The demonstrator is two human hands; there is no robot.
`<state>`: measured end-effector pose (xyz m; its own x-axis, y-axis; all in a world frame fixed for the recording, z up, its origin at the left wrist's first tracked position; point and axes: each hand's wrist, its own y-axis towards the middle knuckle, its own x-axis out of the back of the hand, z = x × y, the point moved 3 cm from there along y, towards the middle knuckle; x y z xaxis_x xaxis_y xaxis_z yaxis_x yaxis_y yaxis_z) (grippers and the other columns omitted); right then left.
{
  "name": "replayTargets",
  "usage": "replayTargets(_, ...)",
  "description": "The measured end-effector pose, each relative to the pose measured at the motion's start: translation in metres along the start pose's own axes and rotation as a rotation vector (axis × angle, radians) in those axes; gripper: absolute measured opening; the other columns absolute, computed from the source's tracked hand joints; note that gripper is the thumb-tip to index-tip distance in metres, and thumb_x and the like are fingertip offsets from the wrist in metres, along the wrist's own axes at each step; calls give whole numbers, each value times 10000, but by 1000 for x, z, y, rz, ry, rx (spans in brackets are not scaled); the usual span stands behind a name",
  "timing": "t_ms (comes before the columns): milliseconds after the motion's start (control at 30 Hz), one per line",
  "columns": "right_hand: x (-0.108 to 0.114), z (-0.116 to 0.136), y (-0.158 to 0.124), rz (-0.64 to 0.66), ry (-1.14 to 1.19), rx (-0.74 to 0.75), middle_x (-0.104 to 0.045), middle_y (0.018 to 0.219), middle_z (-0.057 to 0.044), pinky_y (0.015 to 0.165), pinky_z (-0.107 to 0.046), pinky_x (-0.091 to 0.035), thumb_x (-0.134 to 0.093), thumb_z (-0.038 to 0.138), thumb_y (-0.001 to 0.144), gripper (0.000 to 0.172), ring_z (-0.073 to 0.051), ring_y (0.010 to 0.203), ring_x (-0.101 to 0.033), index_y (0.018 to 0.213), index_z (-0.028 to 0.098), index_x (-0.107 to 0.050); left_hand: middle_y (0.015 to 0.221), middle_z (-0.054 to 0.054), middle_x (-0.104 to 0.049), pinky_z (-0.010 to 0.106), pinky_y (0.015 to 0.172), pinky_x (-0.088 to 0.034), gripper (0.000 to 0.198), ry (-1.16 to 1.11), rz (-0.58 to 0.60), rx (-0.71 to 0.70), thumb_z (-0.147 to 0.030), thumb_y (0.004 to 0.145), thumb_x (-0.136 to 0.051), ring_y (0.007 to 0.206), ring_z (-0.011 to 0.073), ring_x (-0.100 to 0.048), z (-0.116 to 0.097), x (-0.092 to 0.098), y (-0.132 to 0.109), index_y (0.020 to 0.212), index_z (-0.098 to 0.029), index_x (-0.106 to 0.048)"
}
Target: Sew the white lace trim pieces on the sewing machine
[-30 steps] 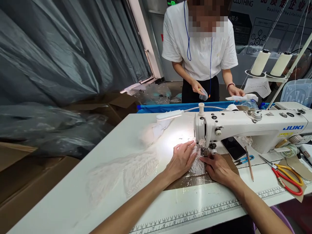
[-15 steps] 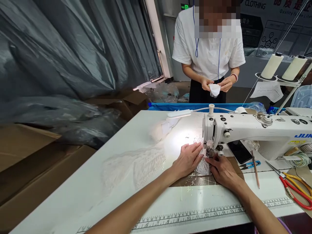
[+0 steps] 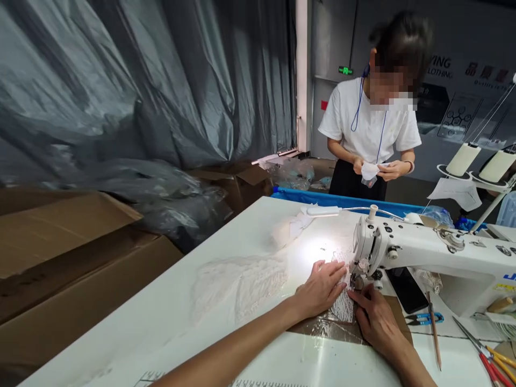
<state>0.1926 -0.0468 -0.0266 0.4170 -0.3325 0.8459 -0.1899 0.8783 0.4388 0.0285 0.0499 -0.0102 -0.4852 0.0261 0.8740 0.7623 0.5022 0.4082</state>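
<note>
A strip of white lace lies under the presser foot of the white sewing machine. My left hand rests flat on the lace just left of the needle, fingers stretched out. Right of the needle, my right hand is bent inward, its thumb and fingertips closed at the lace's right edge; the exact grip is partly hidden. Beneath both hands is a brown, shiny sheet on the table. A lamp on a flexible neck lights the spot beside the needle.
More pale lace lies on the white table. At right are a phone, blue thread snips, a pencil and scissors. A person stands behind, holding white material. Cardboard boxes stand left.
The camera view has tilted up and turned left, so the scene sits lower and farther right. Both my hands stay at the lace by the needle.
</note>
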Motion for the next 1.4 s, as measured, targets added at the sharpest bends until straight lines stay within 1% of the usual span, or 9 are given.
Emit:
replayTargets(167, -5, -3, 0, -57, -24, 37, -647, 935, -99, 738, -346, -598, -481, 132, 881, 411, -213, 846, -660, 1211, 242, -699, 1363, 110, -582, 548, 1099, -329, 341, -16, -4, 14, -283, 1019, -367, 1228, 258, -549, 5, -4, -1, 1327, -236, -507)
replayTargets(333, -7, -3, -1, -118, -14, 48, -655, 944, -102, 740, -342, -607, -486, 111, 859, 417, -213, 853, -674, 1189, 232, -710, 1338, 101, -597, 543, 1076, -356, 322, -10, -22, 5, -274, 1008, -369, 1205, 263, -566, 5, -4, -1, 1281, -224, -531)
replayTargets(500, -7, -3, 1, -110, -12, 43, -651, 945, -104, 760, -347, -605, -471, 99, 852, 442, -214, 863, -675, 1198, 238, -709, 1332, 109, -600, 531, 1062, -369, 305, -12, -14, -3, -255, 1003, -375, 1201, 260, -568, 2, 0, 0, 1263, -215, -529)
replayTargets(733, -3, 0, 3, -51, 8, 4, -649, 951, -111, 779, -351, -594, -469, 104, 858, 441, -217, 872, -669, 1200, 234, -714, 1317, 111, -604, 510, 1021, -409, 280, 5, 5, -13, -252, 1004, -376, 1195, 266, -571, 1, 0, 2, 1219, -202, -547)
replayTargets(933, 1, 2, 4, -48, 27, -22, -654, 951, -105, 792, -350, -595, -491, 91, 840, 441, -216, 884, -668, 1183, 239, -725, 1302, 107, -615, 469, 1006, -431, 288, -3, -40, -37, -256, 998, -397, 1166, 253, -582, 1, 1, 2, 1228, -212, -565)
replayTargets(1100, 2, 1, 4, -32, 23, -19, -653, 940, -115, 781, -370, -604, -481, 112, 852, 426, -226, 867, -673, 1181, 223, -728, 1314, 118, -605, 498, 1015, -426, 306, 7, -18, -29, -255, 998, -393, 1197, 271, -567, 1, 0, 1, 1258, -200, -547)
replayTargets(1267, -4, -3, 1, -82, 7, 21, -660, 932, -108, 751, -355, -615, -479, 131, 858, 418, -221, 852, -682, 1181, 234, -724, 1322, 118, -600, 502, 1014, -430, 309, 20, -23, -24, -242, 994, -403, 1190, 271, -573, 1, -1, -1, 1279, -207, -519)
replayTargets(1400, -8, -4, -1, -134, -12, 32, -664, 934, -112, 736, -345, -619, -478, 155, 873, 392, -219, 841, -691, 1163, 237, -729, 1393, 124, -553, 514, 1051, -423, 352, 44, -60, -2, -266, 998, -411, 1263, 290, -533, 5, -5, -3, 1340, -212, -478)
